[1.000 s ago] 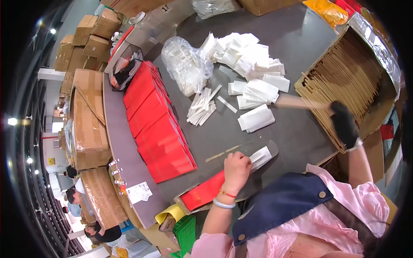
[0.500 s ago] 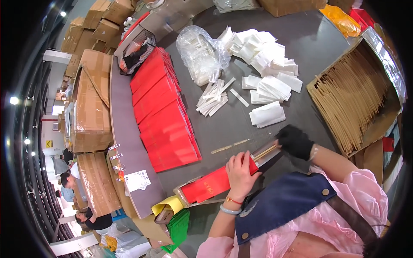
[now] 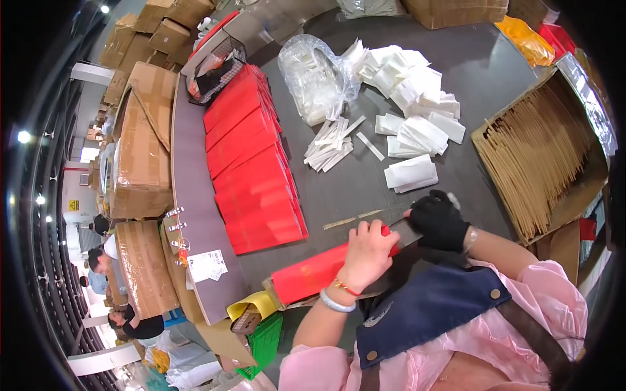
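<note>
Bending over the near end of a long red packet [image 3: 310, 274], the left hand's [image 3: 368, 254] fingers gripped it, knuckles up and thumb toward the right hand, a little red showing between thumb and fingers. Clock taken from this hand, twelve at the top of the view.

Packet lay directly under those fingers, its length running off between eight and nine o'clock, aslant on the table [image 3: 352, 189]. Grip at the end probably served to keep the packet steady and its edges together.

At two o'clock, just beside, was the right hand [image 3: 438, 221] in a black glove, fingers curled at the end of a clear tray [image 3: 407, 234] that jutted from the packet's end. Whether they held anything could not be told; palm hidden.

Farther out: a yellow piece [image 3: 254, 305] at eight, near the packet's far end. Red packets in a fanned stack [image 3: 261, 208] at ten, overlapped, presumably so that single ones lift easily. Loose white strips [image 3: 334, 146] between eleven and twelve, white packets [image 3: 411, 174] at one. Wooden sticks [image 3: 535, 156] at two, well apart, ranged alongside one another in a carton [image 3: 590, 98], its open side likely turned for the right hand's reach.
</note>
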### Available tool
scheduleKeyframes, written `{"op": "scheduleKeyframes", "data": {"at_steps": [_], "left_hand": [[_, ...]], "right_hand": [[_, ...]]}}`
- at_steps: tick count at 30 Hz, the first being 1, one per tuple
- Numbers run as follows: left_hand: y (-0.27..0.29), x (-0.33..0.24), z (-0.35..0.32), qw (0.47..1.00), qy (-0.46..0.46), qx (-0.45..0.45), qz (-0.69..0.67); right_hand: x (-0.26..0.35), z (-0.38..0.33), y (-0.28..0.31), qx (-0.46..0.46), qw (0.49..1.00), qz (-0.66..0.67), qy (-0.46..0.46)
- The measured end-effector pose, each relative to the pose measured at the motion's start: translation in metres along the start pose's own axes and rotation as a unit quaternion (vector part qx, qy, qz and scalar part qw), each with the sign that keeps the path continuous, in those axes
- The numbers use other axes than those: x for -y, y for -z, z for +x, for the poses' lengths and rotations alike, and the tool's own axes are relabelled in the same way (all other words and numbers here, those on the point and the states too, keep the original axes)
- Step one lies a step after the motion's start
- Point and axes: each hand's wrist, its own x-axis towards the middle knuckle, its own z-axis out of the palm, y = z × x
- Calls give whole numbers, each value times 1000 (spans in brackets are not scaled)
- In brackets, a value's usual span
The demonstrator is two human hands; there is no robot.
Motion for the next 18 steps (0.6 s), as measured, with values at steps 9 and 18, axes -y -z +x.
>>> {"op": "scheduleKeyframes", "data": {"at_steps": [9,18], "left_hand": [[8,79,-46,970,158,-177,45],[-75,17,-59,899,342,-221,-163]], "right_hand": [[0,-19,56,-22,988,-13,-152],[15,-16,44,3,997,-40,-71]]}}
